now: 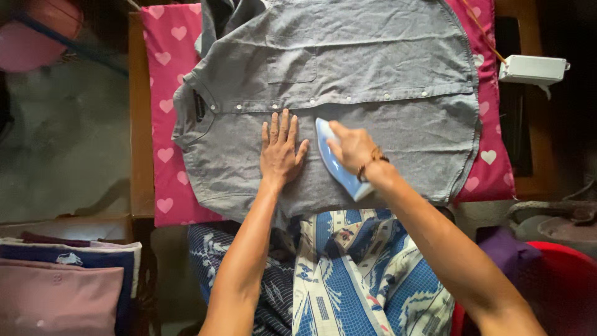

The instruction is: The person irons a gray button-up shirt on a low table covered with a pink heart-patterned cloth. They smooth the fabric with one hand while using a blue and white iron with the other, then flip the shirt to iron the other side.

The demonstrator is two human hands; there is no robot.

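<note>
Here the left hand [281, 151] lies flat, palm down, on the grey short-sleeved cotton shirt [385, 74], its fingers spread and pointing away from the body, the forearm running straight up from the lower edge of the view. Just beside it, the right hand [353, 148] is wrapped around the handle of a pale blue and white electric iron [334, 163], fingers closed over the top, a brown beaded bracelet [372, 162] at the wrist. The iron rests sole-down on the shirt's front panel, its pointed nose aimed away from the person, just below the buttoned placket. The right forearm comes in at a slant from the lower right corner.

The shirt lies spread open and flat, collar to the left and hem to the right, with a chest pocket above the row of pale buttons. Under it is a pink padded cloth with paler heart shapes [166, 93], covering a brown wooden table [140, 124]. A white plastic box [533, 68] with a cord sits at the table's right edge. Below the arms shows a blue and white patterned wrap [348, 274] over the person's lap. At the lower left a stack of folded cloths [62, 280], pink and dark blue, lies well apart from the hands.
</note>
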